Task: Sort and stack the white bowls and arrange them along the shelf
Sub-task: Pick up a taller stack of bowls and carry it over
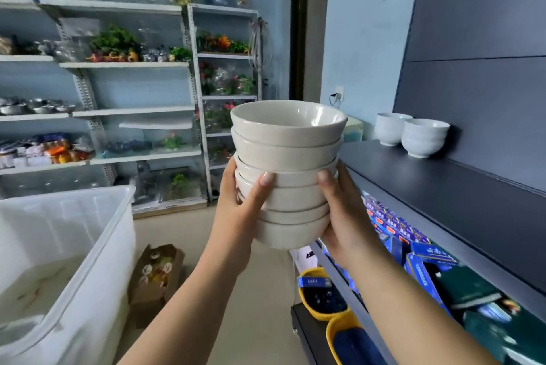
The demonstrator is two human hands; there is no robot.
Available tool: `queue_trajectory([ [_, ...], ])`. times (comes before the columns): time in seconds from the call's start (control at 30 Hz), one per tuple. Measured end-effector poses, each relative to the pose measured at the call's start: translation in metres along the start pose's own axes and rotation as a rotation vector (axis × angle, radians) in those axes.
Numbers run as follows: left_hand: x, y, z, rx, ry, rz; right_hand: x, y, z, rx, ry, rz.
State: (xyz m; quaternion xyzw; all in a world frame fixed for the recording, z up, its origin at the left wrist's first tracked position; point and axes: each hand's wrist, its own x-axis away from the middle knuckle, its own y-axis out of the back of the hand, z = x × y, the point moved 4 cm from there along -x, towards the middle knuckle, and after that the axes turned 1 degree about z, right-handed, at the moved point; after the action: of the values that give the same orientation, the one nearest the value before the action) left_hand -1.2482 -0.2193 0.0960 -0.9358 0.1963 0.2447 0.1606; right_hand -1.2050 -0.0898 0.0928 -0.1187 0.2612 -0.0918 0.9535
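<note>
A stack of several white bowls (288, 157) hangs in mid-air at the centre of the head view, just left of the dark shelf (461, 199). My left hand (239, 211) grips its left side, thumb across the middle bowls. My right hand (342, 217) grips its right side and cups the lowest bowl from beneath. Two short stacks of white bowls (390, 128) (424, 137) stand on the shelf at its far end, against the dark back panel.
A large translucent white bin (74, 246) stands at the lower left. A cardboard box of small items (156, 273) lies on the floor. Blue boxes (425, 255) fill the level under the shelf. Yellow-rimmed baskets (322, 293) sit lower down. Wall racks (127, 110) hold goods behind.
</note>
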Motion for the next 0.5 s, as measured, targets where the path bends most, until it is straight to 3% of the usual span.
queue_trajectory([
  [0.5,-0.187,-0.142,0.169,0.204,0.113,0.332,-0.136,0.193,-0.023,0.149,0.129,-0.375],
])
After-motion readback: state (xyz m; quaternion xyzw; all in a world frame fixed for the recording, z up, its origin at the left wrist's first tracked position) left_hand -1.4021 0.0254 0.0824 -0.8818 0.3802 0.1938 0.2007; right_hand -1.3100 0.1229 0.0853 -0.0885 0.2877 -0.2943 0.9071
